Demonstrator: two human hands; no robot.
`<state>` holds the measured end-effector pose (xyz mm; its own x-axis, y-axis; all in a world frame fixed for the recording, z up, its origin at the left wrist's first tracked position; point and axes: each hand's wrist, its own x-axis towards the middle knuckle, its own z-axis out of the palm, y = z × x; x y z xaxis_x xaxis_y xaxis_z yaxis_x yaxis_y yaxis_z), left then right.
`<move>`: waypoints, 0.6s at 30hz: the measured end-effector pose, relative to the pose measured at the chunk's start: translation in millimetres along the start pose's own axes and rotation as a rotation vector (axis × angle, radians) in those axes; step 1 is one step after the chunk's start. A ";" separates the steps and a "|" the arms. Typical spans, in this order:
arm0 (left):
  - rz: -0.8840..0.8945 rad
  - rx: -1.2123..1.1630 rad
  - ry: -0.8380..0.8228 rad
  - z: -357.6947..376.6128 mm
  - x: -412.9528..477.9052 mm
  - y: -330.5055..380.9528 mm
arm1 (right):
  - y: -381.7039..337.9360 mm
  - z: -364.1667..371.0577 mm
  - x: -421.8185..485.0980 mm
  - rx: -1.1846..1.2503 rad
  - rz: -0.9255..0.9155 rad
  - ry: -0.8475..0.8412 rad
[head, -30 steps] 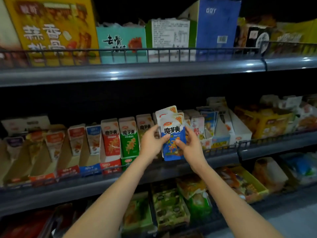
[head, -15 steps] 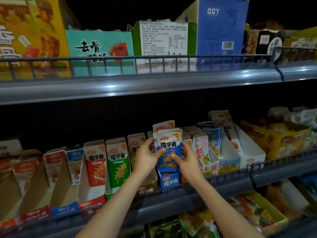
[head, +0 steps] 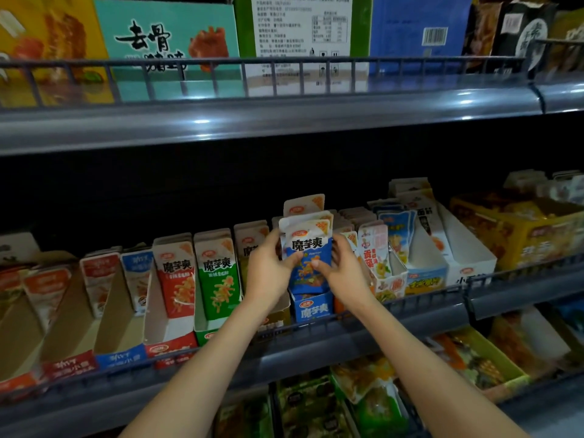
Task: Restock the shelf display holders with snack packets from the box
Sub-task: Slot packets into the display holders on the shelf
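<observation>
At the far left of the frame, on the middle shelf (head: 316,352), cardboard holders (head: 120,314) stand side by side with red and blue fronts, their packets sitting well back. In the upper left a teal box (head: 170,42) stands on the top shelf behind a wire rail.

Right of the holders, red packets (head: 177,273) stand upright in a row, with green packets (head: 218,276) just beside them.

At the centre, the left hand (head: 268,273) curls round the left edge of a stack of blue packets (head: 308,248), its thumb pressed on the front face. The stack stands upright at the front of the middle shelf. Its lower end meets the top of the blue holder (head: 313,308), and another packet top shows behind it. The right hand (head: 346,273) grips the stack's right edge the same way, and the two thumb tips lie near each other on the front.

Just right of that hand stand yellow-lettered packets (head: 374,257), then a white holder (head: 471,267) and a yellow box (head: 521,232) at the right edge. In the upper right a blue box (head: 417,26) stands on the top shelf.
</observation>
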<state>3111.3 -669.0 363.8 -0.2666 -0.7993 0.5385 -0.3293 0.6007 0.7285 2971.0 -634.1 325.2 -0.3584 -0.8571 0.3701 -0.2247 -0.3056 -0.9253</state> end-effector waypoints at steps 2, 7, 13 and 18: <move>0.011 0.019 -0.013 0.2 -1.2 -0.8 | 3.4 -1.1 -0.1 -0.010 0.007 0.003; -0.032 0.085 -0.102 1.3 -0.3 -6.9 | 5.5 -10.5 -1.5 -0.187 0.047 -0.046; -0.077 0.121 -0.057 0.4 2.1 -9.9 | -12.6 -7.0 0.0 -0.589 -0.034 0.025; -0.083 0.114 -0.053 1.2 -1.9 -14.1 | 1.6 -3.5 -4.3 -0.333 0.014 -0.021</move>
<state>3115.4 -676.0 352.1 -0.2803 -0.8462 0.4532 -0.4521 0.5329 0.7153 2969.1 -629.5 322.5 -0.3460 -0.8695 0.3526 -0.5053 -0.1441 -0.8509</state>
